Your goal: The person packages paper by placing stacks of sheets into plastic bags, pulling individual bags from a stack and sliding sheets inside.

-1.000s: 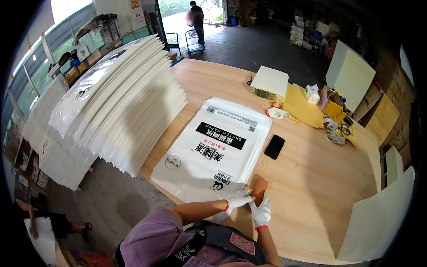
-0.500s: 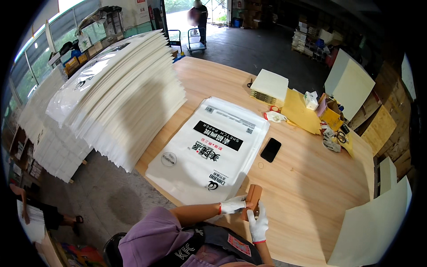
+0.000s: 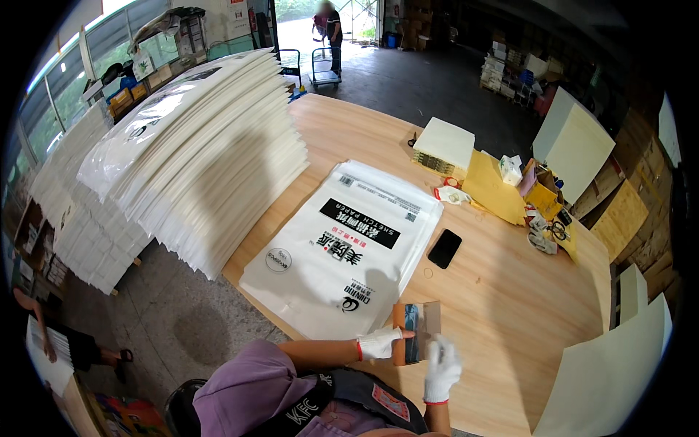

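Observation:
A brown case (image 3: pixel 398 342), its shape like a folding glasses case, lies unfolded near the front edge of the table. Inside it shows a dark bluish thing (image 3: pixel 411 324) whose kind I cannot make out. My left hand (image 3: pixel 380 344), in a white glove with a red cuff, grips the case from its left side, thumb across the inside. Gloved the same way, my right hand (image 3: pixel 442 370) is at the case's lower right corner. Its fingers look stretched out and apart from any grip, slightly blurred at the tips.
A white printed paper pack (image 3: pixel 306 255) lies left of a black phone (image 3: pixel 445 248). A tall stack of packs (image 3: pixel 218 153) rises at left. Farther back are a white-topped stack (image 3: pixel 444 142), yellow envelope (image 3: pixel 495 186) and gloves (image 3: pixel 542 242). A person (image 3: pixel 334 36) stands by a cart (image 3: pixel 325 67).
The brown case has gone from folded to open, showing its inside. My right hand has come off it and moved slightly right and down. My left hand still holds it.

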`<state>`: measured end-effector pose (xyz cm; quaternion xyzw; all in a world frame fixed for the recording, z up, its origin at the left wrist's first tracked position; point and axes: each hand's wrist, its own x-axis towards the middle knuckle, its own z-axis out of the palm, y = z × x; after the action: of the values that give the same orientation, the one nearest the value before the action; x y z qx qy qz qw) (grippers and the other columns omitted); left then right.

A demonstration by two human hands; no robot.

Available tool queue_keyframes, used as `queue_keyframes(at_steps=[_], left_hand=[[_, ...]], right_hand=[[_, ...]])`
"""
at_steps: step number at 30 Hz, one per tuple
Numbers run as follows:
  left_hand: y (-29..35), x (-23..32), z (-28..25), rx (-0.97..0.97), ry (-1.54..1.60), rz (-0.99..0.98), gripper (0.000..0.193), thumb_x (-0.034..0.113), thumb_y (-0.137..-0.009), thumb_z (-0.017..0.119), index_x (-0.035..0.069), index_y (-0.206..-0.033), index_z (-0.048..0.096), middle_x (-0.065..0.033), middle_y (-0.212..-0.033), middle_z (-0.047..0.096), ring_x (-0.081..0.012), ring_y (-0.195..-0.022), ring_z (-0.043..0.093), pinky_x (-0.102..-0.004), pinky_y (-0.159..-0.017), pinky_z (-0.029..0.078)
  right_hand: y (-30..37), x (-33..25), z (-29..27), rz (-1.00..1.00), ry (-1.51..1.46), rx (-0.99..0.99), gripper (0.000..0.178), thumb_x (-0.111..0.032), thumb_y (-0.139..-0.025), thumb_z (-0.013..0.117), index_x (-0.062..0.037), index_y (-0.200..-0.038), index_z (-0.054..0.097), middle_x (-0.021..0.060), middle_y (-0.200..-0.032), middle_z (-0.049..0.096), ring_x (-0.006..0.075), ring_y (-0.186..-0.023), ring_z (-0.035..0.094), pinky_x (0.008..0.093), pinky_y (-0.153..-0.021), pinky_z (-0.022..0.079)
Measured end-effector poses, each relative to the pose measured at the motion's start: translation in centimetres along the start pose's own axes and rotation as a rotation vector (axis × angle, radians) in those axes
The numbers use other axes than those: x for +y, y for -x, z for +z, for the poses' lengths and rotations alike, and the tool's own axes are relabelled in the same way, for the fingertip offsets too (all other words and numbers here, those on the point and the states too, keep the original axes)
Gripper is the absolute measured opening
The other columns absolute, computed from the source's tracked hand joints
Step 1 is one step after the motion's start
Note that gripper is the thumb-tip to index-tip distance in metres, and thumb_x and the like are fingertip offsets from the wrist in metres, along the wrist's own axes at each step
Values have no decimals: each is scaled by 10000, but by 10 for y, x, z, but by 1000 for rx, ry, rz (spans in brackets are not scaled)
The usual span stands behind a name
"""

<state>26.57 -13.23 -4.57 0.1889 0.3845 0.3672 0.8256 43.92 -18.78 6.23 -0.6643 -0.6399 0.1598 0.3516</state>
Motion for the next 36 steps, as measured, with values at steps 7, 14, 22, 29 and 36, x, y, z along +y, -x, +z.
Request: queue_keyframes(at_steps=[7,14,22,29,36], left_hand=[[32,-3,34,-78,257,38,347,163,-887,690,71,-1186,539,-47,-1091,645,-179,-1007,625,-340,-885,511],[13,-28,11,-100,344,40,242,208,-896,685,113,-1093,582,9,-982,658,-122,-916,629,-287,-819,516],[17,24,-16,-193,541,50,558,450,-934,565,89,-1342,442,-108,-1275,563,-298,-1131,575,-509,-978,456],[36,101,-53,54,-157,208,498,301,-924,619,76,-1324,427,-77,-1189,576,-208,-1016,615,-393,-776,561],[24,108,-112,437,-1367,671,592,190,-860,645,59,-1372,378,-179,-1365,446,-328,-1170,523,-408,-947,459]], right_hand=[[8,2,32,-170,290,-156,223,-240,-842,651,-118,-1027,637,109,-890,645,309,-779,636,416,-648,506],[16,-1,36,34,108,-2,132,-228,-909,599,-101,-943,605,113,-683,630,295,-600,638,403,-573,506],[10,-22,-21,326,-918,182,120,-164,-973,512,-52,-942,540,46,-633,597,44,-436,428,186,-408,314],[41,-4,3,405,-965,-58,133,-172,-962,539,-40,-943,546,63,-639,601,59,-422,449,201,-393,347],[40,-9,13,405,-953,-220,169,-181,-960,566,-13,-977,572,63,-675,627,47,-465,483,198,-424,389]])
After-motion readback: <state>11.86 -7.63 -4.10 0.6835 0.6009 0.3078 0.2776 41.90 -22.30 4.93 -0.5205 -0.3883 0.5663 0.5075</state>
